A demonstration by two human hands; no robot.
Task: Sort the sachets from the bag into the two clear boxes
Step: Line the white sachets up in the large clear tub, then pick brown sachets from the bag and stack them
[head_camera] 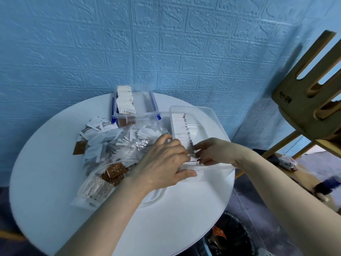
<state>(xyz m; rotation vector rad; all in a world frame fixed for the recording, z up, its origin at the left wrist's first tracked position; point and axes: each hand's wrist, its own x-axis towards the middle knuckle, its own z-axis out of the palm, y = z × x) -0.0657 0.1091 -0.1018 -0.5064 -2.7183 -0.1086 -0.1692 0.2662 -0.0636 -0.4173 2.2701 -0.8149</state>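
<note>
"On the round white table [166, 218], what was the biggest thing?"

"The clear bag [110, 150], lying on its side in the middle. It was still stuffed with sachets, white ones and brown ones. I could not count them. More loose sachets [96, 126] sat on the table just behind it."

"How many boxes were there?"

"Two. One clear box with blue clips [136, 106] stood at the back. It had white sachets [125, 100] standing up on its left side and some brown ones low down at the front. The other clear box [195, 126] was on the right, with a long row of white sachets [186, 126] lined up inside."

"Two hands?"

"Yes, two. The left hand [164, 163] lay over the near edge of the right box, fingers curled around a small stack of white sachets [191, 159]. The right hand [212, 150] was inside that box, fingers bent, pinching the other side of the same stack."

"Was the sorting nearly done?"

"I think not. Both boxes had some in them, but the bag looked pretty full, and the loose pile was waiting too. Maybe halfway, maybe less."
</note>
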